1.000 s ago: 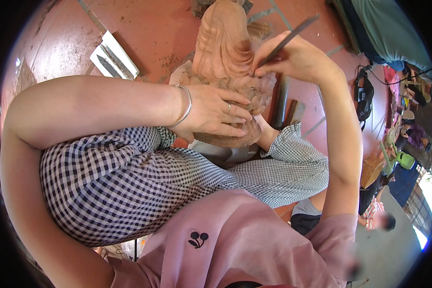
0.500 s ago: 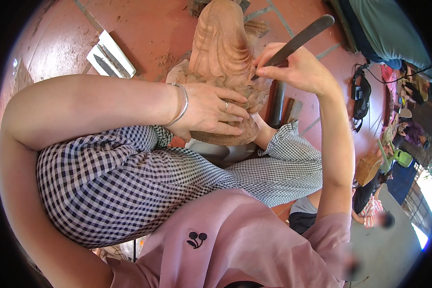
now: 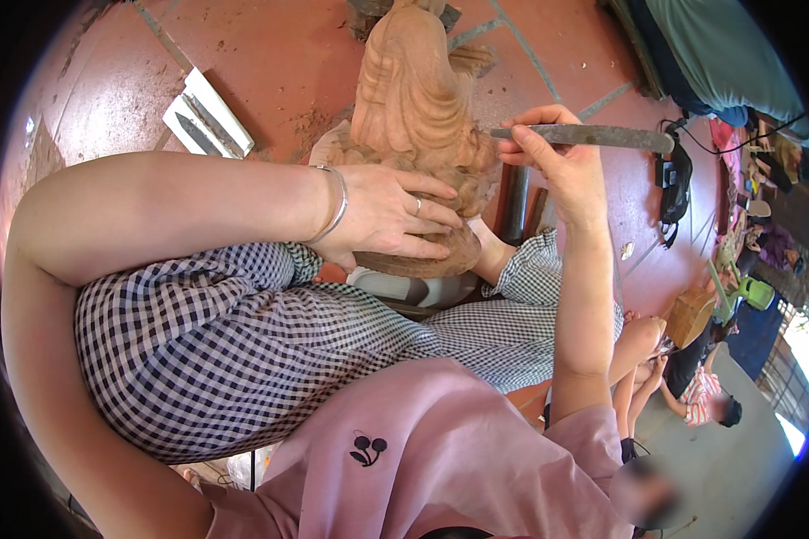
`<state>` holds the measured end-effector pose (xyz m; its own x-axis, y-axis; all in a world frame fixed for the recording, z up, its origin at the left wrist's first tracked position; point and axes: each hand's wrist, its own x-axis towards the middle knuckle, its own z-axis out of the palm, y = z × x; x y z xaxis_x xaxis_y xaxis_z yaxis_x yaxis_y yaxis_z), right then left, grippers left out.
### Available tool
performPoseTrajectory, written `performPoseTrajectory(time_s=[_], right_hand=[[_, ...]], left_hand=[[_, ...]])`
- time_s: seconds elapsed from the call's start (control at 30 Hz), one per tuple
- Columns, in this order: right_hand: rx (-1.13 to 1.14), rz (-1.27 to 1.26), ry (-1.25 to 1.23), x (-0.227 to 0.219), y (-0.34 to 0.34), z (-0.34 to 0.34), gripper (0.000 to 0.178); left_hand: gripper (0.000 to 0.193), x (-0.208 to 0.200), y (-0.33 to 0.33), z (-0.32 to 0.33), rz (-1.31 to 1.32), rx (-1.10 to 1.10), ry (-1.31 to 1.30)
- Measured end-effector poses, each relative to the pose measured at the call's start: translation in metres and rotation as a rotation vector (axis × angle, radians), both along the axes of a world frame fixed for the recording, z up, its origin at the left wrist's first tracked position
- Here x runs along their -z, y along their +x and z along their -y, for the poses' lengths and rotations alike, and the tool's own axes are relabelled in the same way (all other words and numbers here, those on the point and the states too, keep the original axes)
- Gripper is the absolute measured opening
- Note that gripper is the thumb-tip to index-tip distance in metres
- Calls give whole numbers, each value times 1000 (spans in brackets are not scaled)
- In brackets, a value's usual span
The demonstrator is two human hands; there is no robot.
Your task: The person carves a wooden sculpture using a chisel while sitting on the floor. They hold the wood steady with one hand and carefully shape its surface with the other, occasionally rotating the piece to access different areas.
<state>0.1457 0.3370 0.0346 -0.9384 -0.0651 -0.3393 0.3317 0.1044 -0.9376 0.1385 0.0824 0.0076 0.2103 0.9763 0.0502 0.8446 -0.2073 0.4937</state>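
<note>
A tan carved wooden figure (image 3: 418, 99) stands between my knees on the red tiled floor. My left hand (image 3: 391, 216), with a silver bangle on the wrist, lies flat around the figure's lower part and steadies it. My right hand (image 3: 553, 162) grips a long dark metal carving tool (image 3: 593, 136) held level, its tip touching the figure's right side. My legs in checked black-and-white trousers (image 3: 243, 350) frame the figure's base.
A white tray with dark blades (image 3: 208, 119) lies on the floor to the left. More dark tools (image 3: 517, 202) stand behind the figure. A black bag (image 3: 674, 184) and cluttered goods sit at the right. Another person (image 3: 701, 395) sits at the lower right.
My right hand has swung the tool down from a steep tilt to nearly level and moved it a little right. The left hand stays on the figure.
</note>
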Motion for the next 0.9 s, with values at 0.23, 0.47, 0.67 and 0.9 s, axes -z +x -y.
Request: performPoseTrajectory(time_s=[0.23,0.47,0.67,0.9], right_hand=[[-68,58,23,10,3,16,20],[-26,-112,332,11,-1,23,25],[-73,48,179,23,-15,14,21],[-120,62,114,28,-24,9,24]], left_hand=[[98,-2,-2,1,19,-7,-7],[97,1,-1,1,24,-5,28],[96,1,0,1,-6,-19,37],[98,-11,-5,-1,39,28,-117]])
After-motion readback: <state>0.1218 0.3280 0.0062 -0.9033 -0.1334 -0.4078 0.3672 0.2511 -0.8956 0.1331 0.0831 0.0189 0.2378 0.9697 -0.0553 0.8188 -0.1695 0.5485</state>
